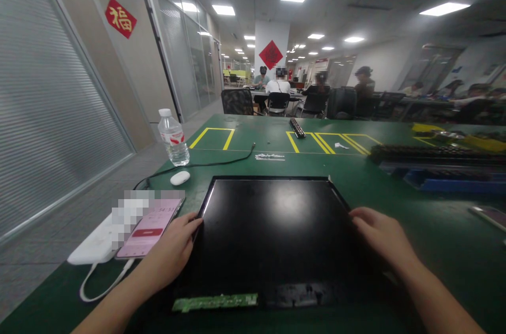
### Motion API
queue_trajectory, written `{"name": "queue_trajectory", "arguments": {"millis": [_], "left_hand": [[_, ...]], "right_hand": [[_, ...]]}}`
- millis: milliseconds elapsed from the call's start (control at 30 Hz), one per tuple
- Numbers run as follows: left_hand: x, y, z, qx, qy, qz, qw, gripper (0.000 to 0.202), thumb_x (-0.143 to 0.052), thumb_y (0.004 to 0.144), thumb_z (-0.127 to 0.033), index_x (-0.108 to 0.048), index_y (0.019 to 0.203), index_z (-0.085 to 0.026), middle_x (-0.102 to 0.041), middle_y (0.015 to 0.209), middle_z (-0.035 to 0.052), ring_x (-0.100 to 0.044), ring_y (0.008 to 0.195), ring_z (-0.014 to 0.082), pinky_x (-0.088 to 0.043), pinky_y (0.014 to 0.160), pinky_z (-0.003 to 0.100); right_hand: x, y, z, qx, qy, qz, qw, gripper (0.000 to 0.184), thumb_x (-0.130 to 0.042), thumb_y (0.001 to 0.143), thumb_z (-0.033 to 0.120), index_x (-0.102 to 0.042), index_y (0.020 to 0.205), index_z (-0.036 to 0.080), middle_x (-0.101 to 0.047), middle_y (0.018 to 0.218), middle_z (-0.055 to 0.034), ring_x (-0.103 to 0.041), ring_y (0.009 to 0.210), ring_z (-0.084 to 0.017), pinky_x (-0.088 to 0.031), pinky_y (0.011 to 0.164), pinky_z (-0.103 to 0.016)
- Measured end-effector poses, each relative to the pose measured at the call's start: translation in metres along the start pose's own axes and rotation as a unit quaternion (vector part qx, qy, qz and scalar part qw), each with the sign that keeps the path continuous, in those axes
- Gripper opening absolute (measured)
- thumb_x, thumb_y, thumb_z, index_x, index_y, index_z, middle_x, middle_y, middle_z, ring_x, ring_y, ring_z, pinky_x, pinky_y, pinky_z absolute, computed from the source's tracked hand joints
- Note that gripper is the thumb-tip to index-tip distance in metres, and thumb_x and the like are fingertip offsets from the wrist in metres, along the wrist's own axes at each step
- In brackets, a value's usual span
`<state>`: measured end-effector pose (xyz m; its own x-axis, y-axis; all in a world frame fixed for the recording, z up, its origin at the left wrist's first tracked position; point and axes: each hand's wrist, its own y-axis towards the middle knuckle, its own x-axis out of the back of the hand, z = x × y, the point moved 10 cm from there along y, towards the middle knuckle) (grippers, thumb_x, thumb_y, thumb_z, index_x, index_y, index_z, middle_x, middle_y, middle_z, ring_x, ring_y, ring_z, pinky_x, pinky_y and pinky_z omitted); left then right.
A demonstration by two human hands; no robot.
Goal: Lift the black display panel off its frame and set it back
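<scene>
Here's the dark panel (272, 239), dead ahead at twelve o'clock, left hand (179, 244) clamped on its nine o'clock edge, right hand (381, 228) clamped at three: nicely balanced! Matching pressure both sides looks wise, fingertips on the rim, off that glossy face (whether its underside touches the tabletop (340, 165), I can't tell). Down at seven, the exposed green circuit board (215, 302) deserves clearance; the phone (152, 228) at nine, beside the left forearm, wants elbow room.

Two hands (179, 243) (380, 231), one black panel (272, 234), one green circuit board (215, 302) near, one bottle (174, 140) and one white oval case (180, 178) left, two red diamond signs (120, 18) (271, 55), one left, one far.
</scene>
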<state>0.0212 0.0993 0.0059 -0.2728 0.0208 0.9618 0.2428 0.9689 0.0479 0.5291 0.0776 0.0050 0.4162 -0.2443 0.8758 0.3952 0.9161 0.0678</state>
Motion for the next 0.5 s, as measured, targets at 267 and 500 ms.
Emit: {"name": "queue_trajectory", "arguments": {"millis": [267,500], "left_hand": [[0.004,0.002,0.008,0.001,-0.032,-0.037,0.999,0.050,-0.048,0.088,-0.023,-0.077,0.126,-0.011,-0.071,0.142,0.0234,-0.065,0.135,0.0401,-0.049,0.117,0.059],[0.002,0.003,0.009,0.004,-0.098,-0.039,0.994,0.061,-0.047,0.090,-0.024,-0.062,0.148,-0.009,-0.064,0.154,0.0207,-0.056,0.146,0.0382,-0.039,0.124,0.056]], "right_hand": [[0.002,0.000,0.001,0.004,0.029,-0.016,0.999,0.032,-0.052,0.081,0.038,-0.082,0.091,0.030,-0.082,0.093,-0.0034,-0.075,0.088,-0.026,-0.052,0.076,-0.036],[0.014,0.003,-0.009,-0.014,0.035,-0.060,0.997,0.030,-0.056,0.081,0.041,-0.081,0.092,0.028,-0.082,0.095,-0.0048,-0.075,0.087,-0.027,-0.053,0.074,-0.037]]}}
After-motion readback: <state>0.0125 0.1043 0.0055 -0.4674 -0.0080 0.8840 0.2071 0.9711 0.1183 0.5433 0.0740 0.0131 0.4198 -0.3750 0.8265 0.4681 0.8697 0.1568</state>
